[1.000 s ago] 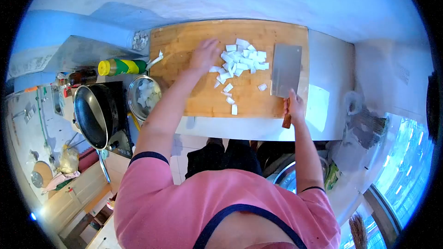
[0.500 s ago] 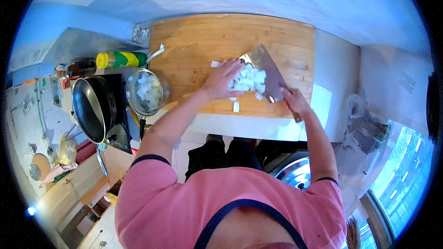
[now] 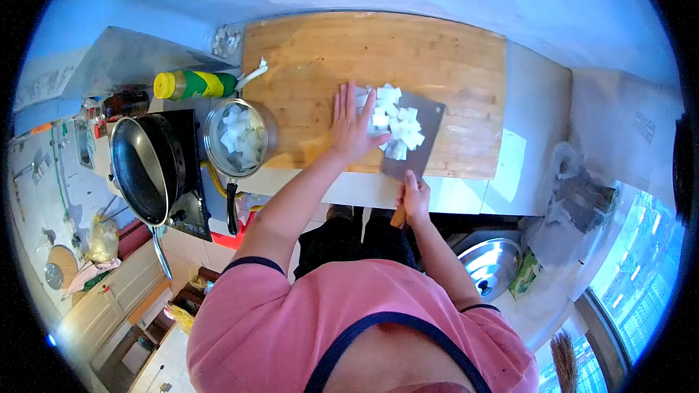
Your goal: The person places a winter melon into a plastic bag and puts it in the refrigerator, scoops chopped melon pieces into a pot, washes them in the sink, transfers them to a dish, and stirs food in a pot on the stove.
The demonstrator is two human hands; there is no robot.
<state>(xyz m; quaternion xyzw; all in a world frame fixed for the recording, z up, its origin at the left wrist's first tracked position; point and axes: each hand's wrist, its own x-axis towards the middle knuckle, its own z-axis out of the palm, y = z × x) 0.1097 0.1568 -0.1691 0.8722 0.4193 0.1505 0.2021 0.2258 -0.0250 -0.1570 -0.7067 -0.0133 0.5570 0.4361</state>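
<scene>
My right hand (image 3: pixel 413 198) grips the wooden handle of a cleaver (image 3: pixel 429 129), whose broad blade lies near flat over the front part of the cutting board (image 3: pixel 306 58). White chunks of cut vegetable (image 3: pixel 399 127) are heaped on the blade and along its left side. Against the left side of the heap rests my left hand (image 3: pixel 352 125), its fingers stretched out and spread. To the left of the board, a steel saucepan (image 3: pixel 271 147) holds more of the same white chunks.
A black frying pan (image 3: pixel 135 167) stands on a dark cooktop (image 3: pixel 191 211) at the left. A green bottle with a yellow cap (image 3: pixel 196 85) lies behind the saucepan, beside a white peeled stalk (image 3: pixel 255 73). At the lower right is a round metal lid (image 3: pixel 493 268).
The cleaver has slid left under the white chunks and turned, its handle now pointing toward me. My right hand has moved left and nearer my body. The left hand's fingers have spread.
</scene>
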